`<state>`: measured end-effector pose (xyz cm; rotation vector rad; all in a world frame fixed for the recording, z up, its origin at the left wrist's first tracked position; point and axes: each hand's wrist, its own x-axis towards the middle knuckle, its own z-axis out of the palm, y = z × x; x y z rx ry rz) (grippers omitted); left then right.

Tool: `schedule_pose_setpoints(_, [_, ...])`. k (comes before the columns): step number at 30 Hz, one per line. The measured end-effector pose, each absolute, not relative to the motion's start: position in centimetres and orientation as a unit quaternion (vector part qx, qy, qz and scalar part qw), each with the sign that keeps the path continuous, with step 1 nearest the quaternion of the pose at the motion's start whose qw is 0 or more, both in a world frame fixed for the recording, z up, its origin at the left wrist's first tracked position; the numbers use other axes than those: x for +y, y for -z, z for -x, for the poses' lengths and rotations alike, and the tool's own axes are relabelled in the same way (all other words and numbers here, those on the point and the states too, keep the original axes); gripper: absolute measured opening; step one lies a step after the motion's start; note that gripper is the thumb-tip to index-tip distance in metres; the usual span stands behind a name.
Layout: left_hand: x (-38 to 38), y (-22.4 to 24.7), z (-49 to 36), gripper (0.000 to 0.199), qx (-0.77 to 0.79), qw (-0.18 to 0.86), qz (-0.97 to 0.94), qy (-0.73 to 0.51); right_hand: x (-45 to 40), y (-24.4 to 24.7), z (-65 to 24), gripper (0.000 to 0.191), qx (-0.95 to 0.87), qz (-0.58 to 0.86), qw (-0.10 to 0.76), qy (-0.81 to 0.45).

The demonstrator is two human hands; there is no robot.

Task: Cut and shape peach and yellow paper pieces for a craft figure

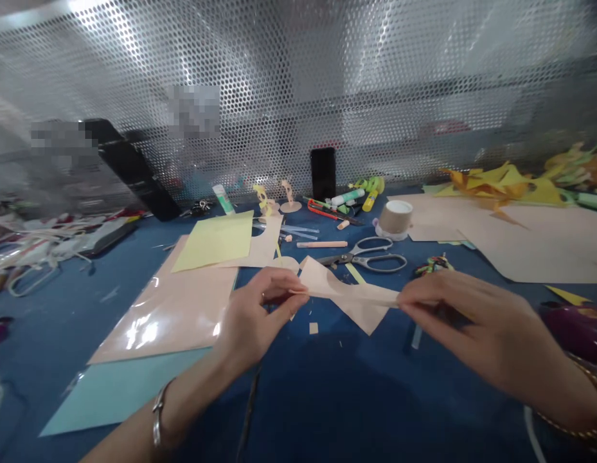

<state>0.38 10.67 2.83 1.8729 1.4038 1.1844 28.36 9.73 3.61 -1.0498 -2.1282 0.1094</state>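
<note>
My left hand [259, 308] pinches one end of a pale peach paper [358, 299] between thumb and fingers. At the other end, my right hand [462, 315] pinches the same piece, so it stretches across between them above the blue tabletop. The paper looks creased or folded along a narrow band, with pointed flaps above and below. Just beyond it lie grey-handled scissors [370, 254], blades toward the left. A peach marker [322, 244] is behind the scissors. Below the paper rests a tiny peach square scrap [313, 328].
On the left are a yellow sheet [216, 238], peach paper in a glossy sleeve [168, 308] and a blue sheet [124, 389]. A tape roll [395, 218], phone [323, 172] and glue stick [223, 200] stand farther back. Yellow-orange paper scraps [500, 183] lie right, before a perforated metal panel [279, 83].
</note>
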Motion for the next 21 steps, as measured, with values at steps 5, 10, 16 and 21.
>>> schedule_pose_setpoints(5, [11.4,-5.3,-0.6,0.009,0.524,0.301,-0.648,-0.463,10.9,-5.4,-28.8,0.014,-0.776,0.486,0.377,-0.138])
schedule_pose_setpoints(10, [11.9,-7.1,-0.2,0.018,0.525,0.364,-0.600,-0.482,12.5,-6.4,-28.4,0.027,-0.734,0.504,0.386,-0.241])
schedule_pose_setpoints(16, [12.5,-8.5,0.1,0.017,0.510,0.376,-0.575,-0.518,14.0,-7.9,-27.6,0.026,-0.678,0.504,0.413,-0.340])
schedule_pose_setpoints(21, [13.9,-10.2,0.4,0.020,0.491,0.362,-0.583,-0.537,15.6,-9.6,-27.0,0.023,-0.681,0.474,0.460,-0.316])
